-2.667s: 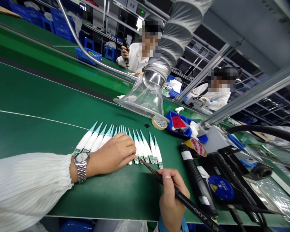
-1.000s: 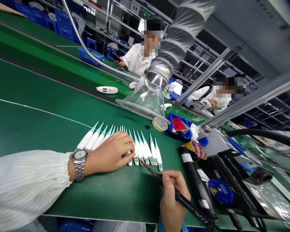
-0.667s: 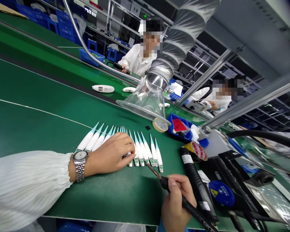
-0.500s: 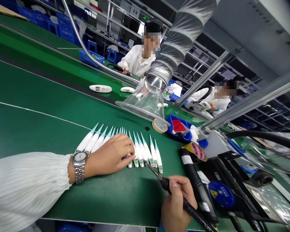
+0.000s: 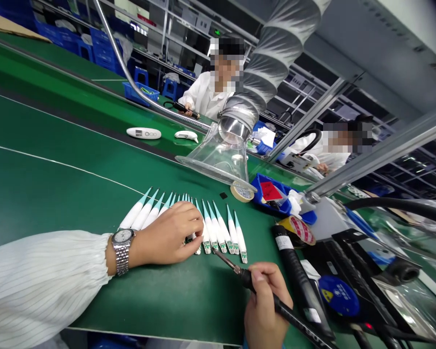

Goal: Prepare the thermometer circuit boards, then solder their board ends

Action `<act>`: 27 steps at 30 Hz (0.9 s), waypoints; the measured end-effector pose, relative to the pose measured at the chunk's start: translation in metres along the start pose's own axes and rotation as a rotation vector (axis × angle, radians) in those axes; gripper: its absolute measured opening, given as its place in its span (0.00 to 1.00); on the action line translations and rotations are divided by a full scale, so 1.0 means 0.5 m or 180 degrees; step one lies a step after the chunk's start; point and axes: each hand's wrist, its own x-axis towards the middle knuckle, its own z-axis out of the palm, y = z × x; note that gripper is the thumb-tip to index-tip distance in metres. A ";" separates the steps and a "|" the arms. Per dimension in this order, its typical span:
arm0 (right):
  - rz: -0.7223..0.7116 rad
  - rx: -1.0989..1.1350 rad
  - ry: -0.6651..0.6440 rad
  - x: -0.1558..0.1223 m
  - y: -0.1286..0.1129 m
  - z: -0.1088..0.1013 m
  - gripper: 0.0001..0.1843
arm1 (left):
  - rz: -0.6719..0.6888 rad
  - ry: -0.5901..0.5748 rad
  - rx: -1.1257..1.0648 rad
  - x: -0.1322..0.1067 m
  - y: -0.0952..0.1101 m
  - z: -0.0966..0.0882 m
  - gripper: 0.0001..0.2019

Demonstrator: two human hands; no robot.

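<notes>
A fan of several white probes with teal tips (image 5: 218,228) lies on the green table (image 5: 51,194). My left hand (image 5: 167,235), with a metal wristwatch (image 5: 121,247) on the wrist, rests on the middle of the row, fingers curled down onto the probes' near ends. My right hand (image 5: 265,310) is closed round a black soldering iron (image 5: 261,293). The iron's tip touches the near end of a probe just right of my left fingertips.
A clear funnel hood (image 5: 218,157) on a ribbed silver duct hangs over the table behind the probes. A tape roll (image 5: 241,192), a blue tray (image 5: 272,194), a black handle (image 5: 294,271) and a black stand sit at right. Two white devices (image 5: 143,133) lie on the far belt. Two people work opposite.
The iron's tip shifted slightly left along the probes' near ends. My left hand stays on the row. The white devices on the far belt have drifted left, and a second came into view.
</notes>
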 end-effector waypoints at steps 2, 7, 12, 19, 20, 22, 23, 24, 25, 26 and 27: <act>-0.0089 -0.0057 -0.0063 0.000 -0.001 0.000 0.12 | 0.0007 -0.0025 0.0025 0.000 -0.001 0.001 0.06; -0.0213 -0.0309 -0.0122 0.003 -0.011 0.005 0.12 | 0.0035 -0.0058 0.0067 0.000 -0.005 0.004 0.06; -0.0261 -0.0523 -0.0177 0.005 -0.027 0.012 0.13 | 0.0035 -0.0073 0.0103 -0.002 -0.007 0.005 0.07; -0.0364 -0.0638 -0.0317 0.005 -0.034 0.013 0.13 | 0.0017 -0.0094 0.0091 -0.003 -0.007 0.003 0.07; -0.0359 -0.0637 -0.0334 0.006 -0.034 0.013 0.13 | 0.0015 -0.0085 0.0099 -0.003 -0.007 0.003 0.07; -0.0323 -0.0637 -0.0360 0.006 -0.034 0.014 0.13 | 0.0010 -0.0078 0.0104 -0.002 -0.007 0.003 0.07; -0.0292 -0.0641 -0.0372 0.006 -0.034 0.015 0.13 | 0.0010 -0.0074 0.0107 -0.002 -0.007 0.003 0.07; -0.0260 -0.0644 -0.0379 0.006 -0.034 0.015 0.14 | 0.0013 -0.0072 0.0107 -0.002 -0.007 0.004 0.07; -0.0230 -0.0646 -0.0386 0.007 -0.034 0.016 0.14 | 0.0022 -0.0068 0.0110 -0.002 -0.007 0.004 0.07; -0.0208 -0.0647 -0.0390 0.007 -0.035 0.016 0.14 | 0.0030 -0.0062 0.0115 -0.002 -0.007 0.004 0.07; -0.0195 -0.0646 -0.0393 0.006 -0.035 0.016 0.14 | 0.0036 -0.0054 0.0120 -0.002 -0.006 0.004 0.07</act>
